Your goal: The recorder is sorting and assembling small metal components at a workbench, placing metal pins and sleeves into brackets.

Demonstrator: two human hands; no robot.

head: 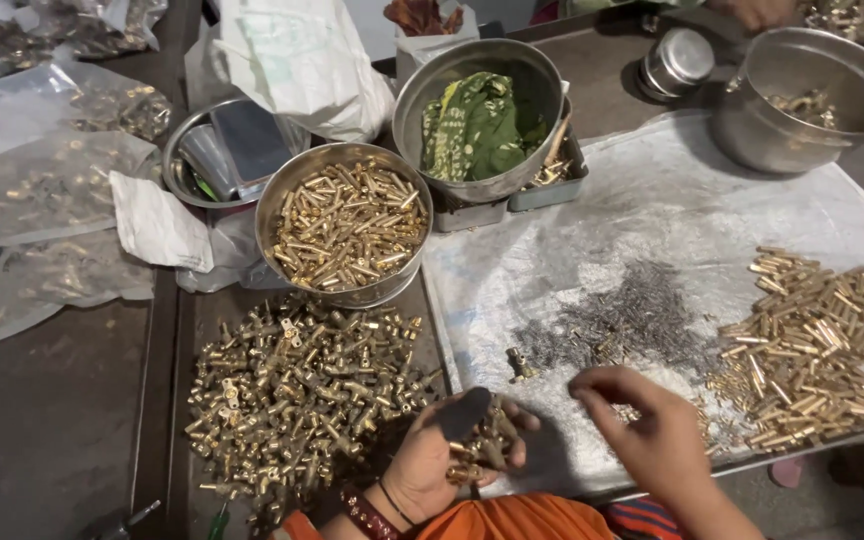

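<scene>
Brass fittings [477,450], a small handful: cupped in the left hand [442,455], palm up, fingers curled narrowly around them, at the near edge of the white sheet [652,200]. Judged hard, dense and heavy for their size, smooth and inclined to roll or slip; best taken one at a time, pinched across the body between thumb and fingertip.

Right hand [652,435]: just right of the cupped handful, hovering over the sheet's near edge, fingers drawn together and bent down; whether it grips a piece cannot be told.

Loose heap of brass fittings [292,390]: left of the sheet, on the dark table.

Grey pins [632,315], fine and scattered: mid-sheet, beyond the right hand.

Brass tubes [817,345], piled: on the sheet's right side.

Steel bowl of brass tubes [344,222]: off the sheet's far-left corner.

Steel bowl with green cloth [480,115]: just behind that corner.

Large steel pot [802,100]: at the sheet's far-right end, few pieces inside.

Plastic bags of parts [57,185]: well left of the sheet.
</scene>
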